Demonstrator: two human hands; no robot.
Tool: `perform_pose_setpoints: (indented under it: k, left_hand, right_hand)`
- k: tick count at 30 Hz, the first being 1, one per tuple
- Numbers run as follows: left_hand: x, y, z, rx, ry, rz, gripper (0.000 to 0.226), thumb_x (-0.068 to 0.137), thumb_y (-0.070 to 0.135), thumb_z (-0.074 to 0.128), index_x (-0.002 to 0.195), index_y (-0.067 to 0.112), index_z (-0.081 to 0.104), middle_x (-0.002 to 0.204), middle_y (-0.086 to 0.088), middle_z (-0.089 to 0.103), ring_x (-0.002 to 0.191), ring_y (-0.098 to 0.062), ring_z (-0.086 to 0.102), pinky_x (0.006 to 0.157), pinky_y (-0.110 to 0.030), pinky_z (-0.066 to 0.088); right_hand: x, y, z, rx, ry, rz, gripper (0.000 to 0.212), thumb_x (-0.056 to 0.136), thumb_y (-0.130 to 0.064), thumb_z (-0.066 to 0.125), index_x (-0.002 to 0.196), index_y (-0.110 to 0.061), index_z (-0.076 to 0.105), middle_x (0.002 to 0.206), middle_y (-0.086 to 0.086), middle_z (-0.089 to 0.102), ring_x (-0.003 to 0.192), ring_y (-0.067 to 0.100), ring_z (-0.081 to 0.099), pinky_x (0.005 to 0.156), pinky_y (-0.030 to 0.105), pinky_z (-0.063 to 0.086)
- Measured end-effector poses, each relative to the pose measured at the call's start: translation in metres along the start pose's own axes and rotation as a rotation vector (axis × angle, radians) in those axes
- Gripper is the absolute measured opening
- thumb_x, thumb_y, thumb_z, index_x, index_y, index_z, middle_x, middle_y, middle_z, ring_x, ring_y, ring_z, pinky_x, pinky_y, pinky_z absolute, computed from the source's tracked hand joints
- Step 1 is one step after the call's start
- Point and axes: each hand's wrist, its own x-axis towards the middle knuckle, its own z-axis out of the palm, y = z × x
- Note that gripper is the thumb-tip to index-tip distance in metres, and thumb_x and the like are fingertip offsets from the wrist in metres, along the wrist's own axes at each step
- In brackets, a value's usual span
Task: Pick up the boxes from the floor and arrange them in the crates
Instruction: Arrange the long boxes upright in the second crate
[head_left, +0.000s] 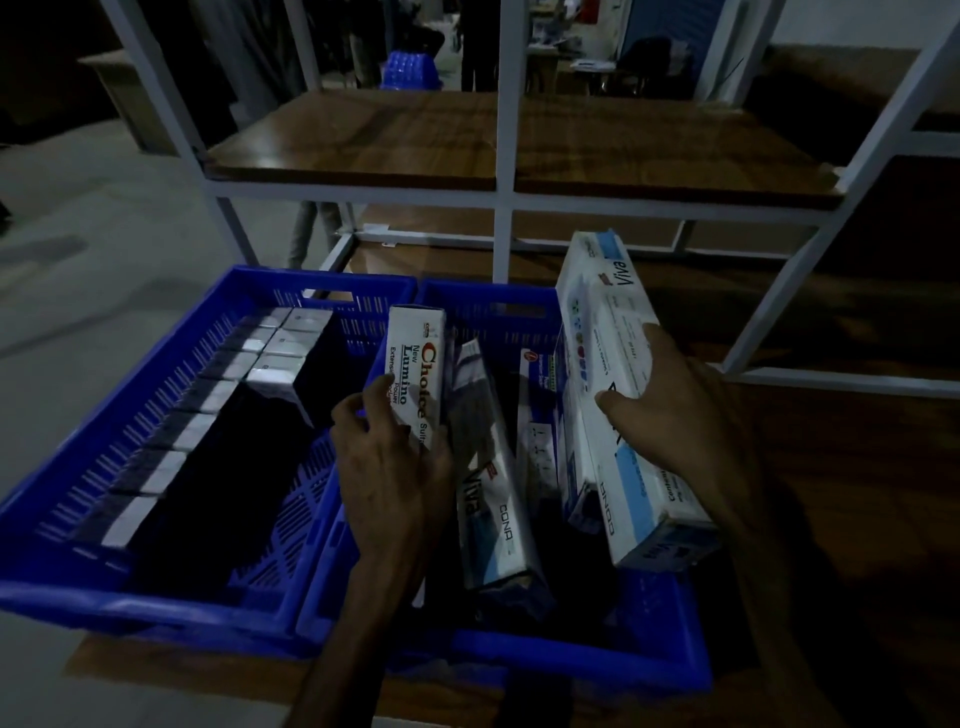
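Your left hand (387, 457) is curled round the lower part of the Choice box (418, 374), thumb on one face and fingers on the other, holding it upright at the divide between the two crates. Your right hand (660, 410) lies on the broad face of the big Viva box (618, 395), fingers mostly straight and spread, thumb hooked at its near edge; more a press and steady than a full wrap, and that box leans on the right wall of the right crate (571, 657), its top end sticking above the rim. Hands are well apart, one box each. These are long thin cartons, probably light, stiff enough along the length but the faces will dent; glossy print looks slippery, so take them by the narrow long edges near the middle, not by an end flap. Right crate holds another Viva box (491, 483) lying tilted lengthwise, plus a narrow carton (537, 415) standing between it and the big one; bottom is dark, cannot tell what else is there. Left crate (156, 592) has small silver-topped boxes (218, 395) packed in a row along its left wall and a few more at the far end, the rest shows bare mesh floor. Crates sit side by side, touching, in front of a white shelf frame (504, 202) with wooden boards.
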Motion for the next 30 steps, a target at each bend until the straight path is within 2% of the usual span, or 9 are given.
perform_pose_setpoints:
  k: [5,10,14,17,20,22,24,27,30]
  left_hand:
    - [0.007,-0.007,0.006,0.098,-0.077,0.005,0.089,0.083,0.042,0.078,0.156,0.022,0.031,0.13,-0.016,0.057,0.114,-0.034,0.057,0.087,-0.051,0.056]
    - [0.024,-0.004,-0.005,0.087,-0.051,0.001,0.089,0.081,0.036,0.079,0.157,0.025,0.035,0.124,-0.016,0.053,0.113,-0.036,0.055,0.085,-0.051,0.059]
    - [0.043,0.01,-0.025,0.017,-0.062,0.051,0.089,0.077,0.051,0.074,0.156,0.032,0.039,0.13,-0.01,0.051,0.119,-0.034,0.057,0.086,-0.051,0.061]
    - [0.059,0.029,-0.042,-0.064,-0.105,0.124,0.081,0.082,0.047,0.078,0.153,0.023,0.046,0.136,-0.012,0.051,0.121,-0.026,0.057,0.09,-0.041,0.059]
    - [0.088,0.053,-0.05,-0.152,-0.168,0.204,0.058,0.084,0.049,0.075,0.131,0.018,0.063,0.129,-0.007,0.064,0.105,-0.016,0.068,0.073,-0.024,0.06]
    - [0.108,0.065,-0.039,-0.21,-0.237,0.165,0.044,0.087,0.042,0.076,0.119,0.012,0.068,0.115,-0.004,0.071,0.085,-0.009,0.073,0.055,-0.014,0.055]
    - [0.122,0.07,-0.013,-0.218,-0.338,0.096,0.04,0.089,0.04,0.078,0.117,0.013,0.067,0.102,0.002,0.071,0.071,0.002,0.072,0.049,-0.01,0.05]
    - [0.122,0.07,0.033,-0.164,-0.436,0.053,0.041,0.084,0.05,0.08,0.109,0.022,0.063,0.094,0.001,0.072,0.066,-0.004,0.074,0.054,-0.022,0.061]
    - [0.111,0.072,0.069,-0.095,-0.432,0.035,0.04,0.085,0.05,0.078,0.107,0.019,0.064,0.096,-0.002,0.074,0.071,-0.01,0.074,0.061,-0.032,0.066]
  right_hand:
    - [0.0,0.0,0.001,-0.011,-0.007,-0.023,0.1,0.07,-0.06,0.056,0.159,-0.034,0.017,0.143,0.012,0.054,0.124,0.038,0.057,0.099,0.052,0.053]
    - [0.003,0.004,0.003,-0.019,-0.012,-0.039,0.104,0.064,-0.068,0.05,0.158,-0.037,0.016,0.14,0.011,0.056,0.121,0.039,0.058,0.097,0.052,0.053]
    - [0.002,0.003,0.001,-0.037,-0.02,-0.033,0.102,0.071,-0.063,0.055,0.16,-0.035,0.014,0.144,0.014,0.052,0.125,0.041,0.054,0.101,0.053,0.051]
    - [0.002,0.005,0.0,-0.052,-0.031,-0.028,0.096,0.08,-0.056,0.062,0.161,-0.034,0.014,0.145,0.015,0.049,0.129,0.041,0.051,0.104,0.053,0.048]
    - [0.003,0.005,0.0,-0.043,-0.027,-0.035,0.1,0.073,-0.059,0.057,0.16,-0.035,0.015,0.144,0.015,0.05,0.127,0.041,0.052,0.103,0.055,0.049]
    - [0.003,0.004,0.001,-0.036,-0.031,-0.028,0.1,0.072,-0.06,0.059,0.16,-0.036,0.016,0.143,0.014,0.05,0.126,0.041,0.053,0.102,0.055,0.049]
    - [0.003,0.004,0.001,-0.034,-0.032,-0.028,0.099,0.074,-0.059,0.06,0.16,-0.036,0.017,0.144,0.014,0.05,0.127,0.04,0.052,0.103,0.055,0.049]
    - [0.004,0.004,0.001,-0.043,-0.038,-0.021,0.097,0.082,-0.054,0.065,0.162,-0.034,0.015,0.149,0.015,0.046,0.132,0.04,0.048,0.107,0.054,0.046]
    - [0.004,0.003,0.001,-0.036,-0.033,-0.024,0.098,0.079,-0.056,0.063,0.162,-0.035,0.015,0.147,0.014,0.048,0.131,0.04,0.049,0.106,0.053,0.046]
